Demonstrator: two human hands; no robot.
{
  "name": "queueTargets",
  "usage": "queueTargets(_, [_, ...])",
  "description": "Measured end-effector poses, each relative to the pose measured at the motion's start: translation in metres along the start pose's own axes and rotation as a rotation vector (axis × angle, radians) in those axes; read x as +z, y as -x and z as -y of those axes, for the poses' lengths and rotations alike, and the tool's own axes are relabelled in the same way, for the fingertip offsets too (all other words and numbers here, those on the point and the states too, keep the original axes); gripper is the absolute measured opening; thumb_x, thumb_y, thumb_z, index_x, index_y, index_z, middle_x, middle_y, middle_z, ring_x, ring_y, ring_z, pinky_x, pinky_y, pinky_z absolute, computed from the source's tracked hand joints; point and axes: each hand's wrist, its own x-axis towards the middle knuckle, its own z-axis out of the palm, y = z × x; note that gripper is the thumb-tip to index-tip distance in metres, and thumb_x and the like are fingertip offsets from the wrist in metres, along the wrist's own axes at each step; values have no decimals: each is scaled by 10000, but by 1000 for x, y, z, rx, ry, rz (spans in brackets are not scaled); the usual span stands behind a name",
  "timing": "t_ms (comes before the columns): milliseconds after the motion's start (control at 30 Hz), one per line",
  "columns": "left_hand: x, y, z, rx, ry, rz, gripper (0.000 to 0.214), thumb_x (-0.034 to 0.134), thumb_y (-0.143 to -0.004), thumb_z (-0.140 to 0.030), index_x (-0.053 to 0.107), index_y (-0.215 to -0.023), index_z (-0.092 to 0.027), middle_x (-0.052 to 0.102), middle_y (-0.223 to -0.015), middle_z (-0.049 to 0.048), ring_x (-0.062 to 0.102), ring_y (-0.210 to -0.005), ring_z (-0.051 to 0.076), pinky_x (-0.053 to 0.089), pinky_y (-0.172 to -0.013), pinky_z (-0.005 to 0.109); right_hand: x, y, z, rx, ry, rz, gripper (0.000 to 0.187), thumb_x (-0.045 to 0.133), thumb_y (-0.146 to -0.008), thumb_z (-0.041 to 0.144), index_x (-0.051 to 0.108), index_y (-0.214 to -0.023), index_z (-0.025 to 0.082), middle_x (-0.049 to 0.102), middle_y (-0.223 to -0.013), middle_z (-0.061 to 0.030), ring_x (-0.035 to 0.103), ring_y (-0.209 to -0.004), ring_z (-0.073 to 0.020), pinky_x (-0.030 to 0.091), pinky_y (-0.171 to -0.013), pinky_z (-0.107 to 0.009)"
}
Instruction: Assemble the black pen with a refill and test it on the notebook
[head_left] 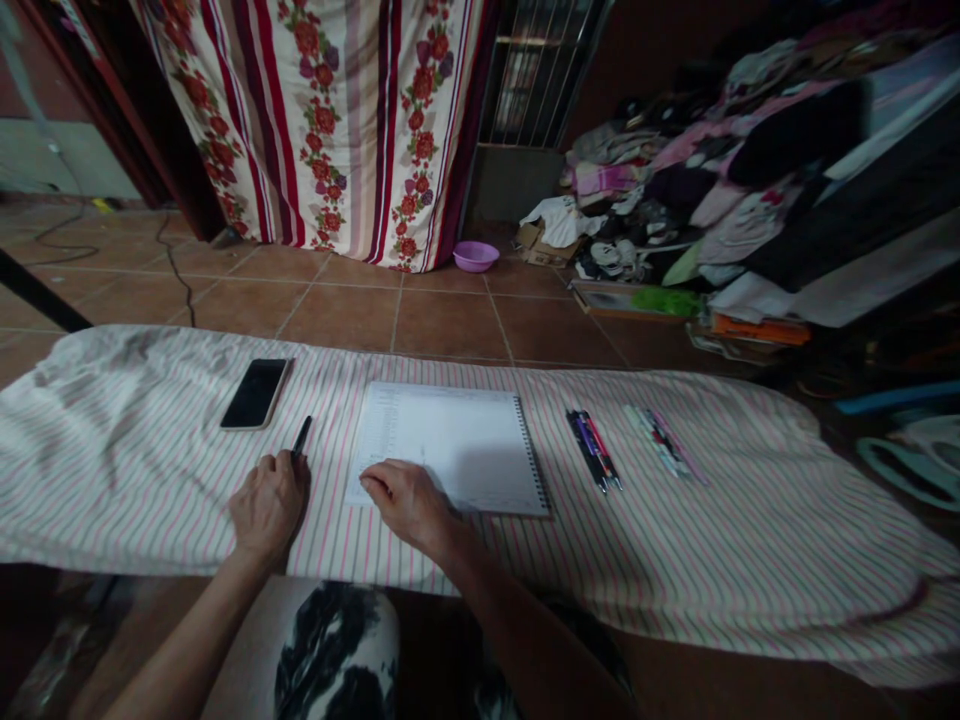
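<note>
The left hand (266, 505) is resting knuckles-up on the striped cloth (112, 470) covering the bench, its fingers curling over the near end of a black pen (301, 437) whose tip is pointing away toward the far edge. The right hand (405, 500) is lying loosely curled and holding nothing, its fingertips pressing on the near left corner of a spiral notebook (457, 440) that is lying open and flat at the middle of the bench. A dark phone (255, 393) is lying face-up just beyond the pen, apart from it. Right of the notebook, a bundle of pens (594, 450) is lying beside a second, paler bundle (664, 441). A purple bowl (475, 256) is sitting on the tiled floor by the floral curtain (337, 120).
</note>
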Motion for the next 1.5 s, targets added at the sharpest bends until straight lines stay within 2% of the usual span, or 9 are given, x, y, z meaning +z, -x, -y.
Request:
queueTargets(467, [9, -3, 3, 46, 58, 2, 329, 265, -921, -329, 539, -858, -158, 621, -764, 73, 602, -756, 219, 306, -547, 299, 3, 0, -2, 11, -12, -3, 182, 494, -867, 172, 675, -849, 177, 698, -843, -39, 617, -784, -135, 421, -703, -214])
queueTargets(700, [-6, -2, -1, -40, 140, 24, 380, 263, -904, -376, 582, -894, -170, 619, -856, 101, 584, -834, 245, 346, -582, 318, 0, 2, -3, 17, -5, 0, 191, 485, -871, 164, 676, -861, 170, 693, -834, -46, 618, -780, -138, 422, -701, -213])
queueTargets(767, [-12, -5, -2, -83, 187, 72, 411, 269, -891, -409, 597, -921, -164, 625, -896, 118, 587, -853, 263, 368, -607, 333, -1, 2, -1, 18, -1, 0, 194, 484, -872, 166, 677, -863, 174, 693, -835, -43, 618, -780, -138, 421, -701, -213])
queueTargets(867, [-17, -13, 4, -158, 282, 245, 458, 261, -875, -447, 615, -976, -175, 640, -994, 133, 603, -864, 280, 392, -626, 348, -2, 0, 1, 25, 9, 16, 198, 482, -876, 173, 680, -865, 175, 696, -835, -43, 617, -779, -140, 419, -699, -217])
queueTargets(967, [-19, -25, 19, -169, 319, 379, 422, 295, -858, -438, 628, -990, -215, 683, -939, 97, 632, -815, 260, 399, -596, 317, -3, -2, 5, 29, 20, 40, 202, 482, -878, 173, 683, -862, 159, 697, -822, -52, 618, -770, -144, 414, -689, -219])
queueTargets(1100, [-21, -35, 40, -155, 309, 461, 414, 319, -844, -450, 646, -899, -203, 698, -841, 96, 643, -809, 261, 402, -596, 302, -4, -4, 7, 12, 18, 44, 204, 482, -879, 175, 683, -864, 145, 693, -818, -57, 615, -769, -145, 409, -682, -219])
queueTargets(1200, [-23, -29, 49, -128, 302, 489, 427, 321, -843, -473, 634, -839, -182, 690, -831, 114, 642, -820, 266, 404, -608, 304, -3, -5, 8, 9, 15, 38, 199, 485, -878, 176, 681, -854, 150, 689, -805, -51, 609, -752, -139, 404, -674, -219])
queueTargets(1367, [-20, -5, 44, -6, 274, 442, 367, 452, -804, -478, 587, -899, -150, 660, -928, 124, 633, -862, 231, 416, -660, 273, 2, -5, 9, -12, 1, 38, 190, 489, -874, 172, 675, -836, 164, 686, -796, -44, 603, -745, -138, 399, -669, -217])
queueTargets(1500, [-14, 3, 34, -14, 233, 366, 293, 411, -846, -378, 562, -944, -147, 640, -947, 123, 636, -839, 231, 413, -650, 287, 4, -5, 10, -13, 0, 30, 192, 484, -875, 177, 672, -838, 164, 686, -798, -45, 607, -758, -145, 399, -675, -221])
